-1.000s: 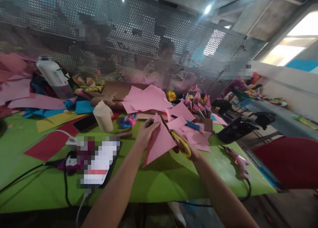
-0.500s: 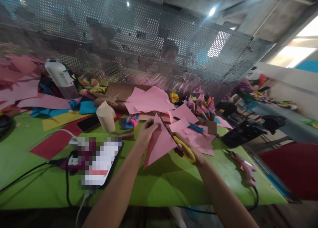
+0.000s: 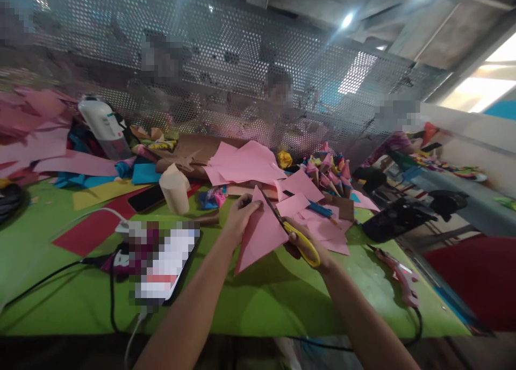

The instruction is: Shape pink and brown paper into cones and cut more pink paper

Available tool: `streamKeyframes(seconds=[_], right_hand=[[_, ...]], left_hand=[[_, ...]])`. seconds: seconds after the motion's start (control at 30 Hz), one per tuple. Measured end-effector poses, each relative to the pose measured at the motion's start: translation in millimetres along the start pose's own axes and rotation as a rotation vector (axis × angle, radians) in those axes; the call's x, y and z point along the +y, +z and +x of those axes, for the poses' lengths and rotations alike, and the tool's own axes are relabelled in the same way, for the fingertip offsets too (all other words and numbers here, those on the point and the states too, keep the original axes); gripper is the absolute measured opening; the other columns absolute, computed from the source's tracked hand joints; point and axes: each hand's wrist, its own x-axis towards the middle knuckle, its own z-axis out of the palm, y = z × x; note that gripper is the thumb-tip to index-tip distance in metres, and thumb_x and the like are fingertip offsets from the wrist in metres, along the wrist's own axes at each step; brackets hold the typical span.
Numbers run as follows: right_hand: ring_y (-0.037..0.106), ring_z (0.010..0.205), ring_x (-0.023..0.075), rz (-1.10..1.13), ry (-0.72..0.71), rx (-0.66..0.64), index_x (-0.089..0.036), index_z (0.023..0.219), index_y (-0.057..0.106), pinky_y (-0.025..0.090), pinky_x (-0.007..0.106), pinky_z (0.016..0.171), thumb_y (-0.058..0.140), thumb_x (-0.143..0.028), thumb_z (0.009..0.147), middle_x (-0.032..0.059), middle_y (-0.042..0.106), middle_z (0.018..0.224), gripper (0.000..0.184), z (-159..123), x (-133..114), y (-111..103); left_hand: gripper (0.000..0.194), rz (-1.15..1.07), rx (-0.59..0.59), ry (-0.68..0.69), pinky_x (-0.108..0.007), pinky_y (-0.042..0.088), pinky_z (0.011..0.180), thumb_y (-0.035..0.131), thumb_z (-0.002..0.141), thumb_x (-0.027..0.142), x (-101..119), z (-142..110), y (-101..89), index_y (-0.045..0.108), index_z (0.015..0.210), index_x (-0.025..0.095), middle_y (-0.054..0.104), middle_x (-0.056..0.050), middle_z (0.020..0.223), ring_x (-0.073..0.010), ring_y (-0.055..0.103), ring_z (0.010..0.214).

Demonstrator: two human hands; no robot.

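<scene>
A pointed piece of pink paper (image 3: 260,238) is pinched in my left hand (image 3: 241,215) near its upper left edge, tilted above the green table. My right hand (image 3: 304,240) grips the yellow-handled scissors (image 3: 303,242). Their dark blades lie along the paper's upper right edge and look closed or nearly so. Behind the hands are more pink sheets (image 3: 244,163) and small pink cut pieces (image 3: 322,227). A blue pen-like tool (image 3: 320,208) rests among those pieces.
At left, a lit phone (image 3: 171,262) lies beside a purple power strip (image 3: 121,260) with cables. A paper cone (image 3: 175,190) stands behind it. To the right are a pink glue gun (image 3: 403,278) and a black bottle (image 3: 397,219). A perforated metal screen (image 3: 226,64) borders the table's back.
The whole view has shifted slightly, so things appear a little farther right. Both hands, the scissors and the paper keep nearly the same pose.
</scene>
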Motion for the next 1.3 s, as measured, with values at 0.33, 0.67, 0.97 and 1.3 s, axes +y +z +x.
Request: streamKeyframes(seconds=[0.33, 0.67, 0.97, 1.3], right_hand=[[0.026, 0.037, 0.0046, 0.022, 0.015, 0.028, -0.021, 0.099, 0.052, 0.022, 0.018, 0.035, 0.059, -0.065, 0.090, -0.0110, 0.037, 0.056, 0.045, 2, 0, 4], [0.026, 0.033, 0.0065, 0.022, 0.034, 0.048, -0.024, 0.091, 0.052, 0.022, 0.020, 0.031, 0.057, -0.065, 0.091, -0.0099, 0.038, 0.049, 0.042, -7, 20, -6], [0.024, 0.031, 0.0071, 0.007, 0.055, 0.069, -0.024, 0.086, 0.053, 0.021, 0.022, 0.029, 0.057, -0.063, 0.092, -0.0093, 0.038, 0.044, 0.040, -5, 17, -1], [0.022, 0.032, 0.0048, 0.051, 0.030, 0.092, -0.023, 0.088, 0.048, 0.018, 0.019, 0.031, 0.057, -0.062, 0.093, -0.0130, 0.036, 0.047, 0.041, 0, 1, 10]], left_hand=[[0.014, 0.056, 0.001, 0.045, -0.024, 0.043, 0.063, 0.074, 0.059, 0.032, -6, 9, -5.2, 0.065, 0.062, 0.022, 0.060, 0.004, 0.064, -0.0138, 0.054, 0.064], [0.013, -0.079, -0.035, -0.055, -0.024, 0.046, 0.065, 0.073, 0.061, 0.029, -18, 8, -0.7, 0.062, 0.062, 0.023, 0.061, 0.005, 0.064, -0.0116, 0.054, 0.063], [0.013, -0.078, -0.039, -0.093, -0.028, 0.047, 0.072, 0.073, 0.064, 0.029, -12, 3, -0.9, 0.064, 0.069, 0.022, 0.062, 0.003, 0.070, -0.0138, 0.057, 0.067], [0.024, -0.059, -0.027, -0.141, -0.026, 0.045, 0.061, 0.081, 0.057, 0.034, -10, 10, -4.8, 0.069, 0.073, 0.021, 0.067, 0.000, 0.072, -0.0145, 0.059, 0.064]])
